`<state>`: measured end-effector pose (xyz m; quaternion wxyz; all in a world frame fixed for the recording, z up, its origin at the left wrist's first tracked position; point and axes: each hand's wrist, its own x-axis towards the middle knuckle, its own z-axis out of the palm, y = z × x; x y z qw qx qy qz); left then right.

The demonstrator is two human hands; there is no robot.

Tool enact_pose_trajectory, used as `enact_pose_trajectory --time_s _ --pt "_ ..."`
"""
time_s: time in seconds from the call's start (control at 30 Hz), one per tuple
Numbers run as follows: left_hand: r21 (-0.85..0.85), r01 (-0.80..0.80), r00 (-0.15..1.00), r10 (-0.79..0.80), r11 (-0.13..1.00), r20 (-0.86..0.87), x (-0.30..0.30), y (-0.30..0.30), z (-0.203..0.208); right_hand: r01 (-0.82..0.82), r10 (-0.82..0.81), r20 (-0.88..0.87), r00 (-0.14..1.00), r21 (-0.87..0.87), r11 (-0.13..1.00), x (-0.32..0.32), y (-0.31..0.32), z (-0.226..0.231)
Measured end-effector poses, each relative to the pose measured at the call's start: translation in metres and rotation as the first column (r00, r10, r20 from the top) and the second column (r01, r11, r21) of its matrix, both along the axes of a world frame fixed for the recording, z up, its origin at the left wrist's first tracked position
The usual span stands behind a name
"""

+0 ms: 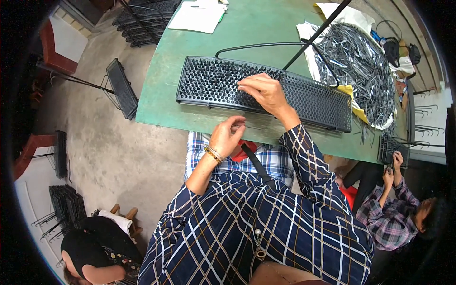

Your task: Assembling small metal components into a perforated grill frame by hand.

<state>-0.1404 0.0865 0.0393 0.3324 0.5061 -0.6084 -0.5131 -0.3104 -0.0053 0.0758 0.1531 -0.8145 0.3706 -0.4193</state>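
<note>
A long black frame [311, 101] lies across the green table, its face full of round holes. Dark tufts stand in the holes of its left half; toward the right end the holes look bare. Over the frame's middle is my right hand [267, 93], thumb and fingers pinched together. Anything between those fingertips is too small to make out. By the table's front edge, just below the frame, my left hand [227, 137] has loosely curled fingers, the thumb apart from them. I see nothing in it, though its palm is partly hidden.
A bent black rod [319, 34] rises from the frame. Loose dark strips [354, 61] are heaped on a white sack at right. White paper [194, 19] lies at the far left. Another person [392, 221] handles a similar frame at right. More frames [122, 89] stand on the left floor.
</note>
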Motion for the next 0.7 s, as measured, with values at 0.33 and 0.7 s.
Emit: enact_pose_trajectory --time_s 0.33,0.7 --pt "-0.007 0.022 0.999 -0.022 1.0 0.03 -0.001 0.003 0.001 0.016 -0.016 -0.039 0.999 -0.002 1.0 0.003 0.001 -0.007" --pt "-0.014 0.034 0.999 -0.034 0.999 0.006 -0.002 0.003 -0.002 0.183 -0.181 -0.049 0.982 0.051 0.982 0.01 0.004 -0.006"
